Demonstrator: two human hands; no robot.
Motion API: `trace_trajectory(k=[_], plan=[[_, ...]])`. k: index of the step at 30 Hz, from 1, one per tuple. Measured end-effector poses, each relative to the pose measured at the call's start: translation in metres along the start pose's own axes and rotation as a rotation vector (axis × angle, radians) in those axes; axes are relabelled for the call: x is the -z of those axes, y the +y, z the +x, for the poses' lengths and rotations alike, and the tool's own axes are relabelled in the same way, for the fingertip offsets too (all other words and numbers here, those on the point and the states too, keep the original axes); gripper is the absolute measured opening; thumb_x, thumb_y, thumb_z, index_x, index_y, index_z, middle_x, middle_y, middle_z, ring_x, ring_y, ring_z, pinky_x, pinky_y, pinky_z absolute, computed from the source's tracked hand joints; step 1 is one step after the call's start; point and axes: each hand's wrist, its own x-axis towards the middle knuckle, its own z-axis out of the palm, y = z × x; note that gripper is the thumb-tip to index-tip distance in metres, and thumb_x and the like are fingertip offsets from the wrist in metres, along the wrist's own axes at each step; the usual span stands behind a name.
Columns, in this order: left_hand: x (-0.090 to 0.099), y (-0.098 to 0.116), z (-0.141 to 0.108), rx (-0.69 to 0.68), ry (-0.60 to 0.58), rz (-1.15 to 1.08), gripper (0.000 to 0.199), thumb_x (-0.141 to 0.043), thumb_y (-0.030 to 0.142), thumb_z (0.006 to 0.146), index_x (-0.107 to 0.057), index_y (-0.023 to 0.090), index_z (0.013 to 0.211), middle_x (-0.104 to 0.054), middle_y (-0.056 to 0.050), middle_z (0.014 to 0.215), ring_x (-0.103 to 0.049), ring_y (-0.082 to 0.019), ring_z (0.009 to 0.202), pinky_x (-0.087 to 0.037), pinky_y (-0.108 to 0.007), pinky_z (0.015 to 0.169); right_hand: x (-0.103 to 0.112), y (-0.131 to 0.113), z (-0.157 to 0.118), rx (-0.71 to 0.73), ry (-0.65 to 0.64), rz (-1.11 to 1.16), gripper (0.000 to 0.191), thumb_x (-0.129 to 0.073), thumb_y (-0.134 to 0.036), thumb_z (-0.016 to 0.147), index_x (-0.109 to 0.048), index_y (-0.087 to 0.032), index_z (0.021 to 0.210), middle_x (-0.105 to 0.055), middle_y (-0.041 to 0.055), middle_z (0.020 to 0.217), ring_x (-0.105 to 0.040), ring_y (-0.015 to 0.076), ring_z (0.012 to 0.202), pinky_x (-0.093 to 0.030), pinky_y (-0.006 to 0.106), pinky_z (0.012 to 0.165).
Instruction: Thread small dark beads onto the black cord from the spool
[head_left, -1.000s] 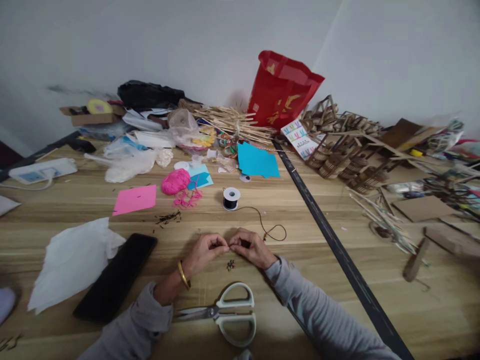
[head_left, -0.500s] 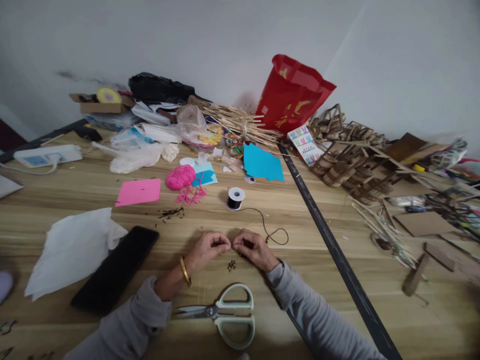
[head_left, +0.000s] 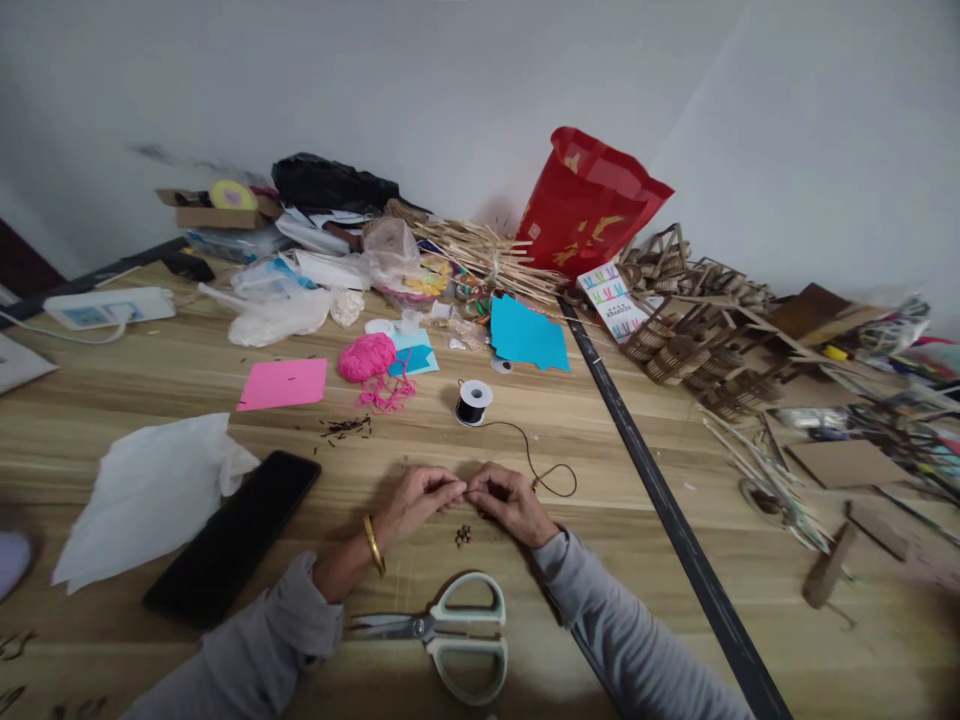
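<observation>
My left hand [head_left: 420,500] and my right hand [head_left: 510,502] meet fingertip to fingertip above the table, each pinching a thin dark cord. Most of the pinched piece is hidden by the fingers. From my right hand the black cord [head_left: 530,450] loops out on the table and runs back to a white spool [head_left: 474,402] wound with black. A few small beads sit on the cord beside my right hand. Just below the hands lies a small cluster of dark round beads [head_left: 463,537]. Scissors [head_left: 427,628] with pale handles rest nearer to me, blades pointing left.
A black phone [head_left: 234,540] and white tissue [head_left: 146,500] lie to the left. Beyond are a pink paper [head_left: 283,384], short dark bits [head_left: 346,428], pink yarn [head_left: 367,357] and blue paper [head_left: 529,335]. Small woven baskets [head_left: 679,350] crowd the right, near a red bag [head_left: 589,205].
The view has shifted slightly. Both hands stay together at nearly the same spot, with the left fingers drawn a little closer together.
</observation>
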Motion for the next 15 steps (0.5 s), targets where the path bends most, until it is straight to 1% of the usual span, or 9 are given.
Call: trace_trajectory(k=[3,6,10,15], plan=[[-0.0011,0.0005,-0.0003,-0.046,0.022,0.088,0.022,-0.061,0.032,0.07,-0.066,0.011,0.071,-0.062,-0.002,0.061,-0.051,-0.012,0.056,-0.038,-0.021,0.052,0.0002,-0.001,0.0,0.009,0.001,-0.005,0.02,-0.06,-0.033,0.08,-0.062,-0.014,0.076,-0.055,0.0025,0.072,-0.05,0.0111,0.063,-0.04,0.021,0.057],[-0.0014,0.0033,-0.001,-0.057,0.023,0.132,0.019,-0.06,0.029,0.07,-0.066,0.011,0.07,-0.06,-0.001,0.06,-0.049,-0.011,0.056,-0.037,-0.021,0.052,-0.0007,0.0005,-0.0006,-0.02,-0.009,0.026,0.021,-0.06,-0.034,0.08,-0.062,-0.014,0.078,-0.056,0.0022,0.072,-0.05,0.0105,0.061,-0.041,0.02,0.055],[-0.0011,0.0078,-0.0025,-0.045,0.017,0.138,0.021,-0.058,0.03,0.071,-0.064,0.011,0.067,-0.057,0.0,0.055,-0.047,-0.011,0.053,-0.036,-0.02,0.051,-0.0019,0.0038,-0.0019,-0.064,-0.024,0.078,0.02,-0.06,-0.034,0.08,-0.06,-0.014,0.083,-0.056,0.0012,0.07,-0.048,0.0092,0.057,-0.041,0.02,0.053],[-0.0008,0.0053,-0.0021,-0.056,0.004,0.117,0.022,-0.057,0.031,0.071,-0.063,0.011,0.067,-0.056,0.0,0.056,-0.048,-0.011,0.053,-0.036,-0.02,0.05,-0.0011,0.0044,-0.0028,-0.031,-0.013,0.04,0.019,-0.06,-0.032,0.08,-0.062,-0.014,0.08,-0.056,0.0027,0.073,-0.05,0.0101,0.061,-0.042,0.02,0.055]])
